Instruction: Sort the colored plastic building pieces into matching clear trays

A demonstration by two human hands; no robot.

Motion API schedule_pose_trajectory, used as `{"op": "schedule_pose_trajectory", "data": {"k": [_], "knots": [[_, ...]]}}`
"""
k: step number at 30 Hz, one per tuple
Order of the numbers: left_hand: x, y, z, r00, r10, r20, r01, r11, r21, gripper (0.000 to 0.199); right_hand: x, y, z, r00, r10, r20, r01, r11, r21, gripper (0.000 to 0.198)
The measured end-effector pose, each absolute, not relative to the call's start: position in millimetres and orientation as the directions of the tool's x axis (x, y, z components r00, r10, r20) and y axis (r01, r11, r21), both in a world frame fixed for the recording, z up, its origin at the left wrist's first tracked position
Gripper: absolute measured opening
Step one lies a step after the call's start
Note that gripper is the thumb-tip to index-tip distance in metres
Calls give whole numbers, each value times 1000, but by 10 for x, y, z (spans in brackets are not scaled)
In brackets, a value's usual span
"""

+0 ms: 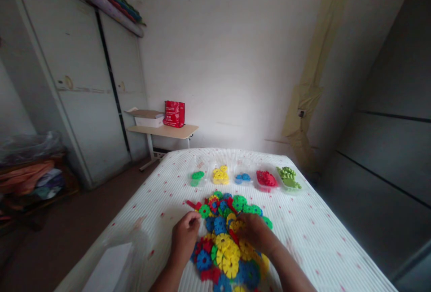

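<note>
A pile of plastic snowflake discs (226,238) in red, blue, yellow and green lies on the white dotted bed cover (313,229). My left hand (184,237) rests at the pile's left edge, fingers curled by a green disc (204,211); whether it pinches a piece is unclear. My right hand (253,231) lies on the pile's right side, fingers down among yellow discs. Behind the pile stands a row of clear trays: dark green discs (197,176), yellow discs (220,175), blue discs (243,177), red discs (266,178), light green discs (288,178).
A small side table (164,131) with a red bag (174,113) and a box stands by the far wall. A white wardrobe (77,90) fills the left side. Clothes and bags (30,171) lie on the floor at left. A white sheet (107,267) lies at the bed's near-left corner.
</note>
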State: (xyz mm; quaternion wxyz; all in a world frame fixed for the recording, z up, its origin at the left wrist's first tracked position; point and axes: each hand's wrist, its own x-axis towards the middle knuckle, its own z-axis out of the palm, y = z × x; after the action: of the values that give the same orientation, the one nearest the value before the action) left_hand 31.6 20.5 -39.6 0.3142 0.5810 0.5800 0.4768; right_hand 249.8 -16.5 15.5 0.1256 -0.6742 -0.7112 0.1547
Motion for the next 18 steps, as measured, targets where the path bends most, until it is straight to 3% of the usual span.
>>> {"op": "schedule_pose_trajectory", "data": {"k": [3,9,15,18], "knots": [[318,205,-393,-134,972,194,373,-132,918,23,2476,-164,164,-101,994,-33,899,77,-431,31],[319,193,-354,-132,968,215,378,-151,913,21,2473,-123,155,-59,998,-33,890,38,-454,11],[322,200,-371,-119,966,230,386,-168,907,21,2656,-34,161,-76,993,-91,682,-15,-731,10],[322,212,-393,-112,967,228,392,-168,905,20,2681,81,286,-87,991,-106,618,-29,-786,13]]}}
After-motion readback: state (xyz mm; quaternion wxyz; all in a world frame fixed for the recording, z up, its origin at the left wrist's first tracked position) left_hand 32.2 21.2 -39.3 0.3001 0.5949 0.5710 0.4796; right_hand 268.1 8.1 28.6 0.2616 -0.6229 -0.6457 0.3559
